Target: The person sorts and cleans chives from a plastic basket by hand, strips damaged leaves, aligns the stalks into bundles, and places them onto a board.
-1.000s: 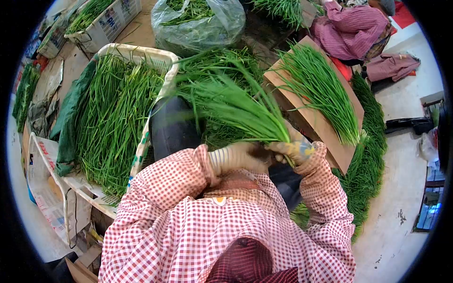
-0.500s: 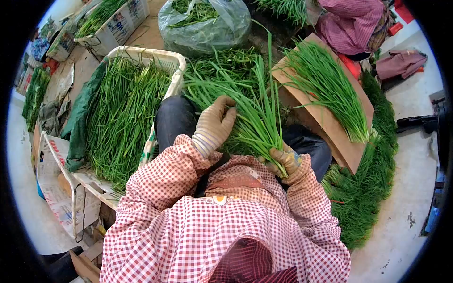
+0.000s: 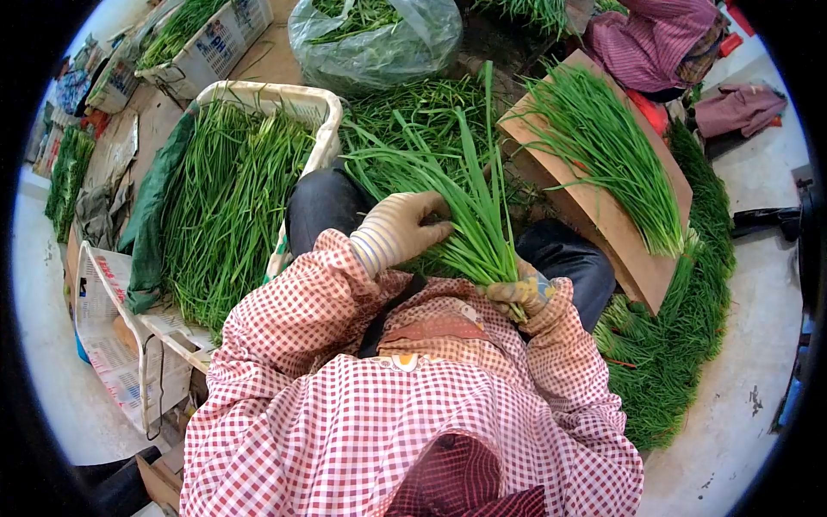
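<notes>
My gloved right hand (image 3: 521, 291) is closed around the pale stem ends of a bunch of garlic chives (image 3: 474, 228), just above my lap. The long green leaves fan up and to the left. At the left edge of this bunch is my gloved left hand (image 3: 403, 228), fingers curved, with a gap between thumb and forefinger. Whether its fingertips touch the leaves I cannot tell. Beyond the bunch lies a heap of loose chives (image 3: 422, 112). To the right, a neat pile of chives (image 3: 607, 159) rests on a tilted cardboard sheet (image 3: 551, 116).
A white plastic crate (image 3: 323, 108) full of chives stands by my left knee. A clear plastic bag (image 3: 375, 52) of greens sits at the far side. Bundled chives (image 3: 680, 362) cover the floor at right. Another person's checked sleeve (image 3: 642, 43) shows at upper right.
My left hand has moved a little right and down along the bunch, its thumb and forefinger further apart. The right hand keeps its hold on the stems.
</notes>
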Available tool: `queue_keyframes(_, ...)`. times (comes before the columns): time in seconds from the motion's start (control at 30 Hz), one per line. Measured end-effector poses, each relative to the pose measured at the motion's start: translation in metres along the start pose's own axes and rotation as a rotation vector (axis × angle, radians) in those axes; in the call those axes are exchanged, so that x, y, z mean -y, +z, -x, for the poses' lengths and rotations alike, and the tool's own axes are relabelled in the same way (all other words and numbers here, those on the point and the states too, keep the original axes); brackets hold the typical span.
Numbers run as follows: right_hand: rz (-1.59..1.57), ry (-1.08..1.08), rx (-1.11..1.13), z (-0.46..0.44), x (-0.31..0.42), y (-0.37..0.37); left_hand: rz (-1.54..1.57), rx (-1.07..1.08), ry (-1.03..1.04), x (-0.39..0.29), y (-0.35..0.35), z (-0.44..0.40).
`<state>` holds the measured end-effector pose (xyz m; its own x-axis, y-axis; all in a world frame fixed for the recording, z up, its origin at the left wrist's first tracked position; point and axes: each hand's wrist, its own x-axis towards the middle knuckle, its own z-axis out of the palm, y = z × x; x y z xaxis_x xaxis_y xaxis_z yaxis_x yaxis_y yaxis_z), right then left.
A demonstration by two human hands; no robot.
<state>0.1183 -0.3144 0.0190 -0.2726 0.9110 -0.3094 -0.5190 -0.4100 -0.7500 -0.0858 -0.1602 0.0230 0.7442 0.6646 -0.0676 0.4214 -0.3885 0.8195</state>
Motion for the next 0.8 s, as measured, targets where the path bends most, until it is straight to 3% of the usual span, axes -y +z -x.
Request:
queue_keyframes(0.03,0.000,0.001,0.001,0.000,0.002,0.005,0.000,0.000,-0.001,-0.002,-0.001,0.000)
queue_keyframes(0.1,0.070,0.039,-0.085,-0.002,0.008,0.018,-0.413,-0.010,0.177,-0.006,-0.003,-0.001)
queue_keyframes(0.23,0.020,0.113,-0.113,-0.003,-0.008,0.000,-0.678,0.044,0.174,-0.006,-0.006,-0.008)
queue_keyframes(0.27,0.010,0.100,-0.131,0.000,-0.009,-0.001,-0.672,0.066,0.019,0.010,-0.011,-0.019)
queue_keyframes(0.4,-0.093,0.042,-0.260,0.009,-0.017,-0.012,-0.488,-0.237,-0.008,0.034,-0.045,-0.015)
queue_keyframes(0.47,-0.033,0.087,-0.259,0.010,-0.019,-0.038,-0.519,-0.238,-0.090,0.028,-0.062,-0.010)
queue_keyframes(0.53,-0.368,0.081,-0.094,0.009,-0.018,-0.051,-0.717,-0.307,-0.020,0.027,-0.065,0.003)
queue_keyframes(0.6,-0.387,0.118,-0.124,0.001,-0.001,-0.042,-0.820,-0.017,-0.063,0.002,-0.060,0.017)
queue_keyframes(0.63,-0.471,0.138,-0.102,-0.003,0.004,-0.043,-0.652,0.361,-0.172,-0.005,-0.057,0.016)
queue_keyframes(0.67,-0.554,0.159,-0.080,-0.006,0.006,-0.044,-0.453,0.486,-0.152,-0.011,-0.047,0.022)
queue_keyframes(0.73,-0.565,0.147,-0.063,-0.013,0.010,-0.041,-0.057,0.685,-0.134,-0.020,-0.020,0.024)
queue_keyframes(0.8,-0.324,0.107,-0.112,-0.017,0.020,-0.030,0.250,0.664,-0.123,-0.020,0.016,0.019)
